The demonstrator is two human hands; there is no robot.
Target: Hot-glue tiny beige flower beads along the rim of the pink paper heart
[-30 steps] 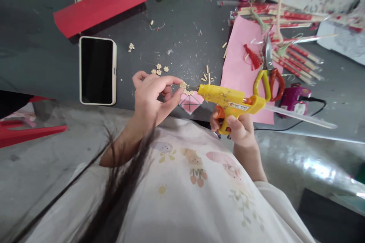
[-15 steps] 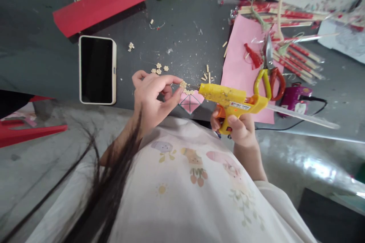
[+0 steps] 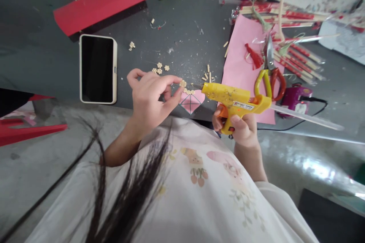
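Note:
Between thumb and forefinger, my left hand (image 3: 152,98) pinches a small beige flower-shaped piece (image 3: 183,83). My right hand (image 3: 239,127) is wrapped round the handle of a yellow glue gun (image 3: 228,92), its fingers at the orange trigger. The nozzle points left, a short way from the flower piece. Just below lies a pink heart-shaped piece (image 3: 190,103) with dark crossing lines and small beige flowers along its top edge. Several more beige flowers (image 3: 159,69) rest on the table beyond my left hand. A clear glue stick (image 3: 309,117) sticks out of the gun's back.
A phone (image 3: 97,69) and a folded red sheet (image 3: 99,5) lie left. Short beige sticks (image 3: 205,76) are scattered near the gun. Right are pink paper (image 3: 238,57), scissors (image 3: 268,68), a purple device (image 3: 293,97) with a black cable, and wrapped sticks (image 3: 299,59).
The glue gun has drawn back slightly to the right, so its nozzle is farther from the flower piece. My left hand keeps its pinch, nearly in place.

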